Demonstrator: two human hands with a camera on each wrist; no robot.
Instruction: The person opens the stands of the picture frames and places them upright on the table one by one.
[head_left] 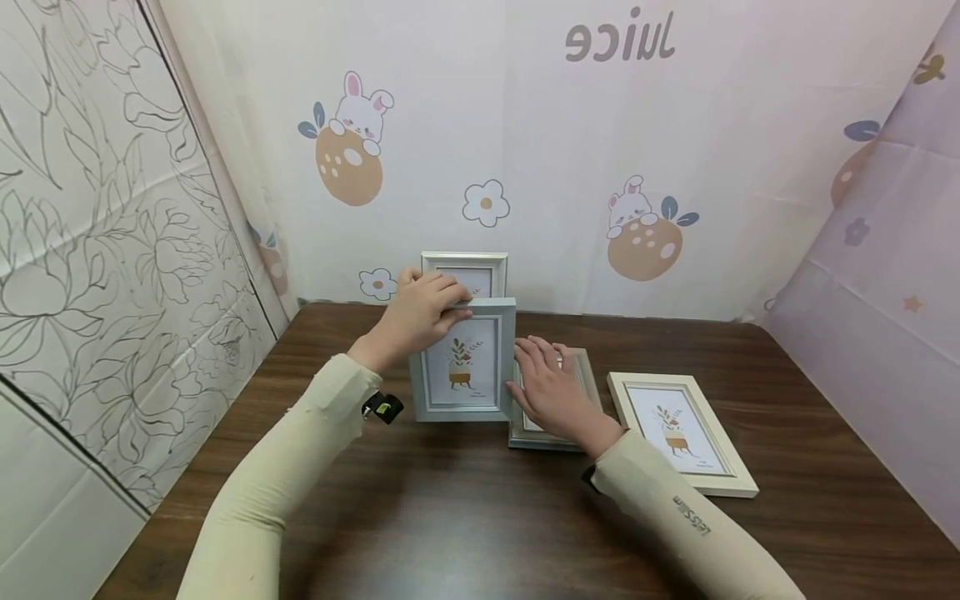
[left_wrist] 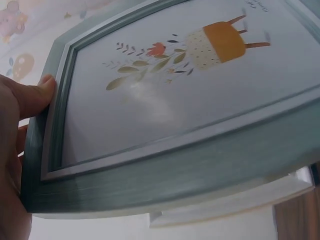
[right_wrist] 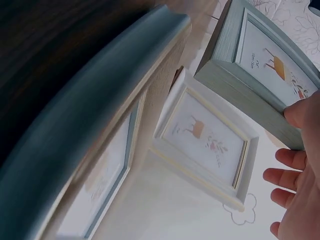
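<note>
My left hand [head_left: 422, 315] grips a grey-green picture frame [head_left: 462, 367] by its top left corner and holds it upright, its flower-pot print facing me. In the left wrist view, the thumb lies on the front of that frame [left_wrist: 150, 185]. My right hand [head_left: 553, 390] is beside the frame's right edge with fingers extended, over a beige frame [head_left: 592, 379] lying flat on a blue-grey one [head_left: 536, 442]. The right wrist view shows its thumb [right_wrist: 298, 112] at the held frame's side. Behind stands a white frame [head_left: 465, 259], partly hidden.
A cream frame [head_left: 675, 429] lies face up on the dark wooden table [head_left: 435, 517] at the right. A curtain with rabbit prints [head_left: 525, 150] hangs along the table's back edge, and a flower-patterned panel [head_left: 112, 250] borders the left.
</note>
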